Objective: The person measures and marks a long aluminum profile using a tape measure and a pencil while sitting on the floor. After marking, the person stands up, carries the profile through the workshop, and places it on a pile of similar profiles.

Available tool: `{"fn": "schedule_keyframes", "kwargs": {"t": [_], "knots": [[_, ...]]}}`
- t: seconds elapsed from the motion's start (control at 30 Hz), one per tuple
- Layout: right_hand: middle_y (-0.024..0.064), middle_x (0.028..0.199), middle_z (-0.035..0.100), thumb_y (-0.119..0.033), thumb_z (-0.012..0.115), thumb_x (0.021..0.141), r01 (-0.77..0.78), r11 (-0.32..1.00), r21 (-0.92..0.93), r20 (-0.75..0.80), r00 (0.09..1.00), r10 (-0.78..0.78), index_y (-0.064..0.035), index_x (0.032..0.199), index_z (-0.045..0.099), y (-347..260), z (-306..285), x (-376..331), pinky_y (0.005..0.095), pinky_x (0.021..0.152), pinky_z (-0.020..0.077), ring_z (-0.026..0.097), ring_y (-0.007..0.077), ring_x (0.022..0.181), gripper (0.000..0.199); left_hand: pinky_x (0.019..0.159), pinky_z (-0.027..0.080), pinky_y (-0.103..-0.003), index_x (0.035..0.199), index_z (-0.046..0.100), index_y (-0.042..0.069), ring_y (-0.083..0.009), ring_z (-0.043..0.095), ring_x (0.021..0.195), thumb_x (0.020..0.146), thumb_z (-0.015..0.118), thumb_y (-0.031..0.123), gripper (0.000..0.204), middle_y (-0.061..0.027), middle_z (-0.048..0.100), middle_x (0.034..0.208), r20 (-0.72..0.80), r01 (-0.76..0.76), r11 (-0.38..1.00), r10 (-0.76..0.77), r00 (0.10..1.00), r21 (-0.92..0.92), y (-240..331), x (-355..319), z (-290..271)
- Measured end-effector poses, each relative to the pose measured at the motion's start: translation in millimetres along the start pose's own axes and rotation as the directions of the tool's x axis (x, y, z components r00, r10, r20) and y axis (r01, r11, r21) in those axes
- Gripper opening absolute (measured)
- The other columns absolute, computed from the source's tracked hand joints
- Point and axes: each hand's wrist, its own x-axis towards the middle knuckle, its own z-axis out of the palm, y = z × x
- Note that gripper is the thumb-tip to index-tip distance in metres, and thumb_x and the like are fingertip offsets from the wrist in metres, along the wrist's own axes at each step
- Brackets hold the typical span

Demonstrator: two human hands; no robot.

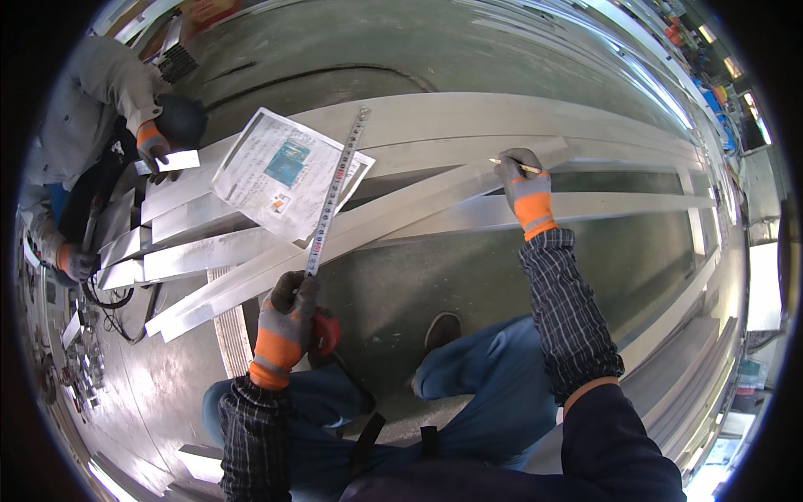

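My left hand [283, 328], in a grey and orange glove, is closed round a red tape measure [325, 332]. The tape's pale blade [332, 194] reaches away across a long flat metal bar [368, 224] and over some printed paper sheets [263, 180]. In my right hand [527, 186], gloved alike, a thin pencil-like marker [530, 169] is gripped, its tip pointing left. That hand is over the far right part of the bar, which lies slantwise on other bars. Whether its fingers touch the metal I cannot tell.
Several long metal bars [468, 113] lie side by side beneath the slanted one. To the left a co-worker [104, 92] in grey holds a small bright piece [180, 160] in a gloved hand. A dark cable [335, 69] runs along the floor. More profiles [677, 376] lie at right.
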Motion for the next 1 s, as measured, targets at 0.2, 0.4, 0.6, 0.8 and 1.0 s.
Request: {"fn": "schedule_keyframes", "kwargs": {"t": [0.2,0.4,0.6,0.8,1.0], "knots": [[0.0057,0.088,0.073,-0.015,0.061,0.106,-0.021,0.996,0.081,0.097,0.995,0.013,-0.0045,0.120,0.070,-59.9,36.5,-40.3,0.0271,0.073,0.0533,0.066,0.0110,0.081,0.020,0.059,0.049,-0.027,0.111,0.069,0.005,-0.0096,0.063,0.066,0.109,0.062,0.029,0.025,-0.0013,0.067,0.081,-0.072,-0.057,0.998,0.057,0.996,0.004,5.5,-16.2,-15.5],[0.0098,0.111,0.073,-0.020,0.058,0.111,-0.076,0.986,0.151,0.583,0.812,-0.027,0.0020,0.137,0.058,-161.3,135.1,-170.1,0.0304,0.092,0.0555,0.069,0.0151,0.101,0.034,0.063,0.049,-0.024,0.114,0.070,0.008,-0.0066,0.061,0.074,0.104,0.070,0.019,0.014,0.0022,0.064,0.084,-0.272,-0.143,0.916,0.039,0.962,-0.375,-8.5,-47.2,-3.4],[0.0097,0.110,0.069,-0.040,0.064,0.106,-0.054,0.988,0.147,0.750,0.658,-0.076,-0.0028,0.144,0.054,-217.5,178.6,-261.1,0.0347,0.086,0.0547,0.064,0.0166,0.096,0.054,0.088,0.054,-0.029,0.122,0.069,0.003,-0.0123,0.065,0.100,0.104,0.072,0.021,0.026,-0.0028,0.070,0.107,-0.430,-0.344,0.743,0.084,0.899,-0.575,-18.2,-73.9,9.5],[0.0104,0.104,0.071,-0.024,0.071,0.101,0.316,0.948,-0.028,0.792,0.586,-0.172,-0.0094,0.139,0.060,-202.1,172.5,-240.4,0.0363,0.080,0.0555,0.067,0.0193,0.088,0.042,0.074,0.053,-0.032,0.118,0.072,0.003,-0.0127,0.063,0.085,0.104,0.071,0.038,0.038,-0.0040,0.069,0.095,-0.590,-0.355,0.729,-0.084,0.803,-0.586,-13.5,-79.9,-56.5],[0.0164,0.103,0.072,-0.018,0.066,0.097,0.752,0.567,-0.337,0.796,0.549,-0.255,-0.0120,0.110,0.072,-170.1,128.3,-169.8,0.0515,0.091,0.0518,0.067,0.0421,0.097,0.015,0.061,0.050,-0.035,0.120,0.062,0.009,-0.0187,0.058,0.071,0.105,0.062,0.052,0.045,-0.0058,0.065,0.100,-0.577,-0.221,0.671,-0.369,0.729,-0.708,-55.5,-68.9,-168.9]]}}
